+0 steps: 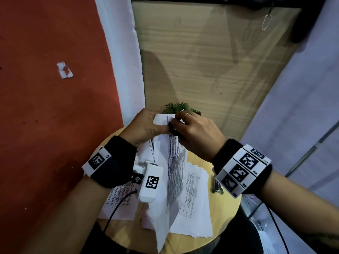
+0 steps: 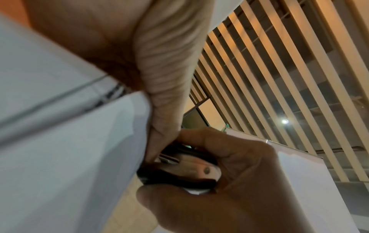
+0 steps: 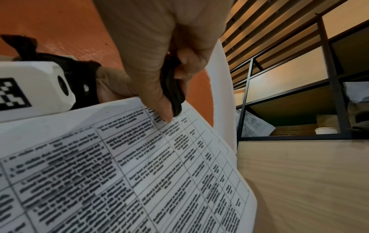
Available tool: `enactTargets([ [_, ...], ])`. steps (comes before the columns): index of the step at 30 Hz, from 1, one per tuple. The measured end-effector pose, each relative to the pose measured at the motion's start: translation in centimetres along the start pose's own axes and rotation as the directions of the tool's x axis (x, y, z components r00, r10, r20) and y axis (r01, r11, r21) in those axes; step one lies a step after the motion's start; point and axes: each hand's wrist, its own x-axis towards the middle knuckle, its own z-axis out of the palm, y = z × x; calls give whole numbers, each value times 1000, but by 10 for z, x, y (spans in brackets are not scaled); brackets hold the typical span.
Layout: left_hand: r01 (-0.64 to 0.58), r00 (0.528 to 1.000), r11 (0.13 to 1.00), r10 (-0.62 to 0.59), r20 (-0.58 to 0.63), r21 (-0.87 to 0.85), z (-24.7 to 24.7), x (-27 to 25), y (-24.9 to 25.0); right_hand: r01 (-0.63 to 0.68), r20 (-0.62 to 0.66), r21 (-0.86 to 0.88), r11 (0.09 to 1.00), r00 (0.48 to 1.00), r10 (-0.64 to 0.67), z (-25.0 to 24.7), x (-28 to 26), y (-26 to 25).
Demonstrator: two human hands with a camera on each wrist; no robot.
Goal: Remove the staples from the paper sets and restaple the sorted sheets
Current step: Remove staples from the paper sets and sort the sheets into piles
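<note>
Loose printed sheets (image 1: 192, 202) lie fanned on the round table (image 1: 227, 213), nearest. Beyond them the left hand (image 1: 146, 125) pinches the raised paper set (image 1: 172, 162) at its top corner, while the right hand (image 1: 196, 129) squeezes a small black staple remover (image 2: 179, 170) there. Thin, floppy sheets probably tear easily; best held close beside the staple
</note>
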Motion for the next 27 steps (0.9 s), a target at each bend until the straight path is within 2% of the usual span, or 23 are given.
enactTargets([
  [5, 30, 999, 998, -29, 18, -48, 1, -2, 2, 14, 26, -33, 999, 1000, -13, -2, 0, 2],
  [14, 66, 997, 994, -61, 56, -84, 2, 0, -1, 89, 106, -210, 974, 992, -68, -13, 7, 4],
  [19, 61, 993, 993, -51, 106, -100, -1, 1, 2, 154, 132, -160, 975, 982, -133, -13, 9, 10],
  [24, 69, 984, 994, -54, 168, -83, -3, -1, 12, 199, 188, -12, 980, 963, -194, -15, 14, 14],
  [27, 96, 978, 991, -76, 197, -93, -5, -1, 16, 244, 203, 0, 970, 949, -239, -14, 17, 16],
])
